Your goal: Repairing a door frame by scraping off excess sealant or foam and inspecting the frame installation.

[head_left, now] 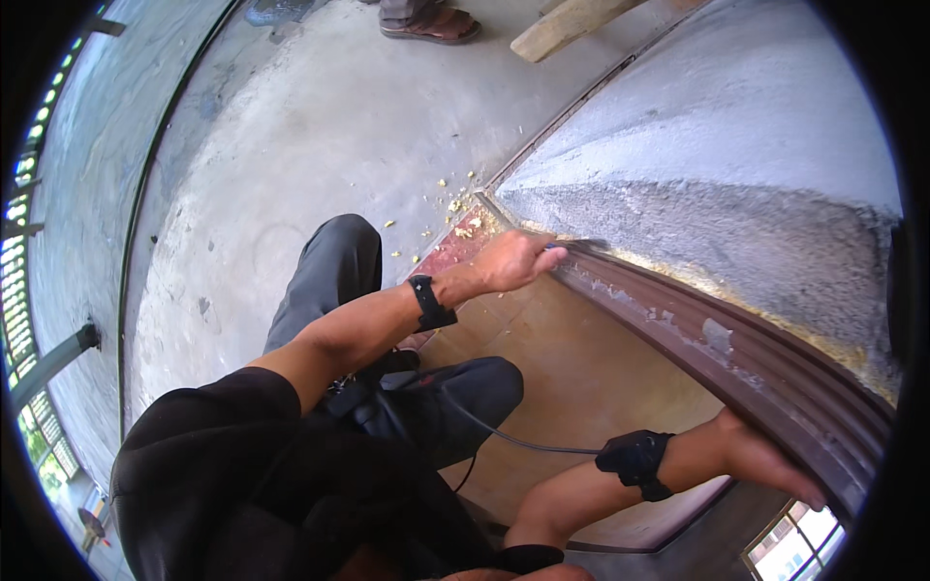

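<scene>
My left hand (523, 259) is closed around a slim tool with a bit of blue showing by the fingers. Its dark, blade-like end (587, 245) lies along the seam between the brown door frame (668, 324) and the wall. Crumbly yellow foam (712, 286) fills that seam. Lower down, my right hand (770, 463) rests against the frame with its fingers stretched out; part of it is hidden behind the frame. Pale peeling patches mark the frame's face. Most of the tool's handle is hidden in my left hand.
The wall (697, 208) has a rough bare band beside the frame. Yellow crumbs (463, 232) litter the red threshold (444, 254) and grey floor (262, 145). Ahead are another person's shoe (431, 26) and a wooden piece (572, 27). A cable (523, 443) runs to my right wrist.
</scene>
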Demonstrator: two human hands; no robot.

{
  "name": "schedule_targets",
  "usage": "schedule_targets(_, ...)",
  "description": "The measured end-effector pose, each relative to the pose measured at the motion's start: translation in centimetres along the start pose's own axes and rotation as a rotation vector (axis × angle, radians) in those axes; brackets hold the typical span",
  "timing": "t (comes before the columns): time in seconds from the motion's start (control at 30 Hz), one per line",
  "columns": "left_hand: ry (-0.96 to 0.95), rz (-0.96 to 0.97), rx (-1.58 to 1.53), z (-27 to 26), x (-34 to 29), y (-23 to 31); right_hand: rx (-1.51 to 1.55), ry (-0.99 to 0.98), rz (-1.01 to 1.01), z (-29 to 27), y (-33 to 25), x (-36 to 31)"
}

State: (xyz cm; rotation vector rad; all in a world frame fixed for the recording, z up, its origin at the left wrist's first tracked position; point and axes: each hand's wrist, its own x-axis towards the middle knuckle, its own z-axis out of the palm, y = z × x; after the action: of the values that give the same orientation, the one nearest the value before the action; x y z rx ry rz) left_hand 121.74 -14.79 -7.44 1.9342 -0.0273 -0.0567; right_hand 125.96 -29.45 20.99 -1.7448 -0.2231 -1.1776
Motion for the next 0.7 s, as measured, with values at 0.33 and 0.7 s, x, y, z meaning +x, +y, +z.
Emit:
schedule_targets(0.33, 0.07, 0.051, -0.091, 2.3, -2.4, -3.2, -0.005, -0.071, -0.121, -0.1, 1.2, 0.3)
schedule_targets(0.7, -0.005, -0.29, 0.072, 5.9, -2.3, -17.9, -0.128, -0.048, -0.021, -4.0, 3.2, -5.4)
